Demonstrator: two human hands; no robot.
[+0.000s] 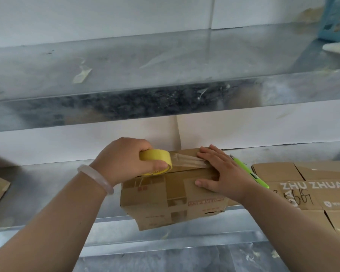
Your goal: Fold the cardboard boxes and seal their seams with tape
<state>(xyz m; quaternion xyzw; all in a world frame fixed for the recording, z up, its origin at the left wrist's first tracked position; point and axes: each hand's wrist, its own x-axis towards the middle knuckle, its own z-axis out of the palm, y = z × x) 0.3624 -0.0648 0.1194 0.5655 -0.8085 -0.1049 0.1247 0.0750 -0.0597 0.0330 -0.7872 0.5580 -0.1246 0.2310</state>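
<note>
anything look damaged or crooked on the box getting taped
Yes. The cardboard box has a small tear along its lower front edge, below the right hand, and it sits askew with a corner overhanging the shelf. The left hand grips the tape roll.

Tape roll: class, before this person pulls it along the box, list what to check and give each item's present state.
1. Grip of left hand on tape roll: ok.
2. Flat right hand pressing tape strip onto box: ok.
3. Smooth tape strip: not ok, creased.
4. Seam under the tape strip: cannot tell, hands cover it.
5. Whole box on shelf: not ok, near corner overhangs.
</note>
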